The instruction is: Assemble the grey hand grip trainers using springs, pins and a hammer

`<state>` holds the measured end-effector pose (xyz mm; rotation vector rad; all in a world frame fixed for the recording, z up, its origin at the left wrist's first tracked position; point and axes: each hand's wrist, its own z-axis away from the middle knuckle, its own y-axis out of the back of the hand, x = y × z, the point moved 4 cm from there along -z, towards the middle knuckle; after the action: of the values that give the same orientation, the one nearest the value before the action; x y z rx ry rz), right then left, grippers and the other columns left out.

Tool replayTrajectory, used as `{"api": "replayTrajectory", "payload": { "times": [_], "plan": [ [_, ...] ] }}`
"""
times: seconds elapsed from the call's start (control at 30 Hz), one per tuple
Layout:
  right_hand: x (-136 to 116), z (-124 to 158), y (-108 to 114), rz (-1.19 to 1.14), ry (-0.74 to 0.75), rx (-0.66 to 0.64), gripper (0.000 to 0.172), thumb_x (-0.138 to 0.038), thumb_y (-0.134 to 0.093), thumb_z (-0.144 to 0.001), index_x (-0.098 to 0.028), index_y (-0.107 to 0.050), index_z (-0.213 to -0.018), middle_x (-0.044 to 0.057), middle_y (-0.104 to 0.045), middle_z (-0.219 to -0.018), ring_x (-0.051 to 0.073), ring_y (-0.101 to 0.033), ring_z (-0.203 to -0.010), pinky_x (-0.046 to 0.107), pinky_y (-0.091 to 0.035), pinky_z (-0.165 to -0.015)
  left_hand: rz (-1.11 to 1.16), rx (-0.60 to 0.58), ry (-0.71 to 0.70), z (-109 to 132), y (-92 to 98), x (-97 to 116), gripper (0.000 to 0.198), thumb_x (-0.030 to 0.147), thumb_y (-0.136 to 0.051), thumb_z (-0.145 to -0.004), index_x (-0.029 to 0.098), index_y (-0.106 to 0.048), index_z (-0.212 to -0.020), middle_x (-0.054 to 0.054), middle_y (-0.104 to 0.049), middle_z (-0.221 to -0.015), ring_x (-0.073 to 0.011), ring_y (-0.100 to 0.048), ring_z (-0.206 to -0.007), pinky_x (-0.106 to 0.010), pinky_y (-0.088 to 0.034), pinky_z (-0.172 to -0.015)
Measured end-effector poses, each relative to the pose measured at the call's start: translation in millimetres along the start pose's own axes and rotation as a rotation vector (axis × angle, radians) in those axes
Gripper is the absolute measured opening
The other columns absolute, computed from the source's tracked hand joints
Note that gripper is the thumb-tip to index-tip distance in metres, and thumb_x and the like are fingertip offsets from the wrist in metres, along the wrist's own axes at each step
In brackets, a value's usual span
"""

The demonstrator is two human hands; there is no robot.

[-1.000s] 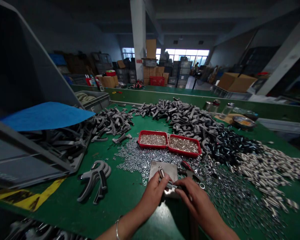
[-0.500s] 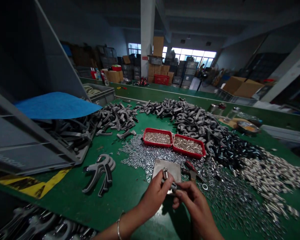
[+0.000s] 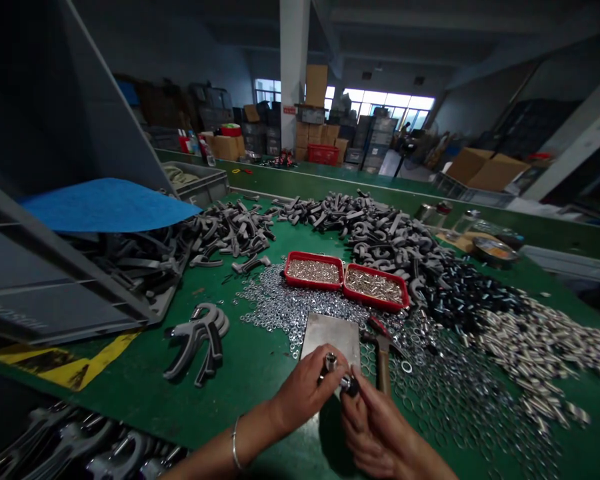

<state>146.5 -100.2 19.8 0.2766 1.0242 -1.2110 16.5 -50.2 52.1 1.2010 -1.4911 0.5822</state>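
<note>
Over the near end of a flat metal plate [image 3: 330,331], my two hands meet. My left hand [image 3: 305,383] is closed round a small part with a shiny metal cylinder [image 3: 331,361] sticking up between thumb and fingers. Just to the right, a black piece with a bright metal end [image 3: 349,385] sits between the hands; whether it is joined to the cylinder is hidden. My right hand [image 3: 377,427] pinches this black piece, its other fingers curled beneath. A hammer [image 3: 383,360] with a wooden handle lies right beside the plate.
Two red trays [image 3: 314,270] of small metal pins stand behind the plate, among loose nuts [image 3: 275,300]. Grey handles [image 3: 380,230] are heaped behind. Black pieces [image 3: 463,293], metal cylinders [image 3: 535,347] and rings [image 3: 445,407] spread rightward. Grey-black handles [image 3: 200,340] and a grey crate [image 3: 55,287] are left.
My right hand has shifted left and lower, its fingers curling under the part. The part has turned between my hands, and more of the hammer handle shows.
</note>
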Motion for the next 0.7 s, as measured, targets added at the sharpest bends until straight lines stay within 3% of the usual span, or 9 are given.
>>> {"api": "replayTrajectory", "payload": {
  "times": [0.07, 0.17, 0.23, 0.27, 0.33, 0.4, 0.5, 0.6, 0.7],
  "plan": [
    [2, 0, 4, 0.113, -0.005, -0.008, 0.076, -0.078, -0.006, -0.089, -0.021, -0.053, -0.069, -0.005, -0.045, -0.037, 0.009, -0.031, -0.024, 0.021, -0.027, -0.031, 0.009, 0.011, 0.096, 2, 2.0, -9, 0.028, 0.04, -0.043, -0.1, 0.017, -0.058, -0.096, -0.004, -0.062, -0.088, -0.0179, -0.059, -0.083, -0.03, -0.046, -0.08],
    [-14, 6, 20, 0.615, 0.288, 0.33, 0.064, -0.076, -0.034, -0.089, -0.018, -0.061, -0.098, 0.009, -0.071, -0.076, 0.019, -0.063, -0.058, 0.028, -0.047, -0.053, 0.094, 0.084, 0.273, 4, 4.5, -24, 0.032, 0.045, -0.044, -0.099, 0.017, -0.057, -0.093, -0.003, -0.061, -0.083, -0.0168, -0.058, -0.077, -0.028, -0.046, -0.073],
    [-24, 13, 21, 0.892, 0.484, 0.537, 0.054, -0.07, -0.053, -0.084, -0.02, -0.06, -0.103, 0.013, -0.071, -0.095, 0.026, -0.067, -0.082, 0.037, -0.05, -0.071, 0.137, 0.108, 0.315, 5, 4.3, -28, 0.033, 0.047, -0.045, -0.099, 0.017, -0.057, -0.093, -0.002, -0.061, -0.082, -0.0167, -0.058, -0.077, -0.027, -0.047, -0.072],
    [-26, 14, 20, 0.937, 0.536, 0.58, 0.05, -0.069, -0.055, -0.084, -0.021, -0.06, -0.098, 0.013, -0.07, -0.096, 0.027, -0.066, -0.086, 0.038, -0.05, -0.074, 0.141, 0.116, 0.31, 5, 4.3, -27, 0.032, 0.046, -0.045, -0.099, 0.017, -0.057, -0.093, -0.003, -0.062, -0.084, -0.0169, -0.059, -0.078, -0.027, -0.047, -0.074],
    [-22, 11, 16, 0.782, 0.495, 0.511, 0.046, -0.067, -0.048, -0.088, -0.022, -0.056, -0.086, 0.007, -0.067, -0.079, 0.021, -0.063, -0.067, 0.033, -0.05, -0.062, 0.118, 0.118, 0.258, 5, 4.8, -21, 0.031, 0.044, -0.043, -0.1, 0.018, -0.058, -0.095, -0.003, -0.063, -0.087, -0.0175, -0.06, -0.083, -0.028, -0.047, -0.079],
    [-8, 2, 8, 0.436, 0.289, 0.274, 0.051, -0.069, -0.032, -0.093, -0.023, -0.05, -0.08, -0.001, -0.058, -0.056, 0.013, -0.049, -0.04, 0.025, -0.042, -0.042, 0.055, 0.086, 0.164, 4, 5.2, -13, 0.028, 0.041, -0.042, -0.101, 0.018, -0.058, -0.097, -0.004, -0.064, -0.093, -0.0183, -0.06, -0.09, -0.03, -0.046, -0.085],
    [6, -7, -5, 0.089, 0.087, -0.009, 0.063, -0.072, -0.019, -0.093, -0.021, -0.051, -0.077, -0.002, -0.056, -0.045, 0.009, -0.039, -0.027, 0.019, -0.03, -0.029, -0.018, 0.026, 0.111, 4, 4.3, -11, 0.027, 0.039, -0.042, -0.1, 0.018, -0.059, -0.095, -0.005, -0.064, -0.093, -0.0188, -0.06, -0.09, -0.03, -0.045, -0.086],
    [2, -11, 2, 0.108, 0.167, 0.038, 0.055, -0.071, -0.038, -0.091, -0.018, -0.054, -0.089, 0.002, -0.068, -0.062, 0.009, -0.05, -0.033, 0.017, -0.033, -0.03, 0.033, 0.082, 0.238, 6, 4.6, -21, 0.029, 0.043, -0.042, -0.1, 0.018, -0.057, -0.093, -0.003, -0.061, -0.085, -0.0174, -0.058, -0.08, -0.029, -0.046, -0.076],
    [-6, -9, 17, 0.205, 0.217, 0.166, 0.045, -0.067, -0.046, -0.09, -0.022, -0.049, -0.094, -0.002, -0.066, -0.07, 0.009, -0.05, -0.036, 0.018, -0.035, -0.031, 0.1, 0.098, 0.325, 5, 2.0, -27, 0.031, 0.046, -0.044, -0.098, 0.018, -0.055, -0.091, -0.001, -0.058, -0.08, -0.016, -0.056, -0.075, -0.027, -0.045, -0.071]
  ]
}}
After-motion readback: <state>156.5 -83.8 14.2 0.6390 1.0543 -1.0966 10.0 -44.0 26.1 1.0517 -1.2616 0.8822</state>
